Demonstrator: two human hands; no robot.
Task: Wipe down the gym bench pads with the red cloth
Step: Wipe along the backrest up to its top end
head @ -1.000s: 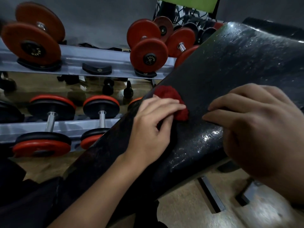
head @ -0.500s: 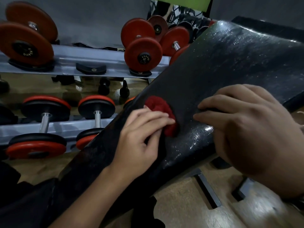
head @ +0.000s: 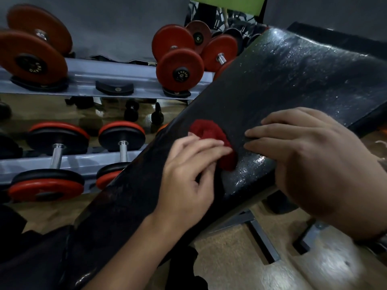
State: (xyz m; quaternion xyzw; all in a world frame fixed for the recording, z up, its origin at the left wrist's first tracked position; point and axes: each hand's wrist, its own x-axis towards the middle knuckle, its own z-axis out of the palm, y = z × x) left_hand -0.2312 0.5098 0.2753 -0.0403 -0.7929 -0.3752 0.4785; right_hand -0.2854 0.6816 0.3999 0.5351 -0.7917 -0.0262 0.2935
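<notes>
Left hand [head: 188, 170] pressing red cloth [head: 213, 141] on bench pad [head: 282, 84]; right hand [head: 310, 164] flat beside

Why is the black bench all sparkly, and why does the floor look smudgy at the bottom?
In the head view, light glints off the shiny bench pad, brightest near its edge by the right hand; the floor at the lower right is smeared by motion blur, and the left hand on the red cloth looks slightly soft.

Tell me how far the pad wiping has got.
Done: the upper pad glistens wet, so it looks wiped. In hand: the left hand presses the red cloth mid-pad while the right hand steadies the edge. Left: the dull lower stretch.
</notes>
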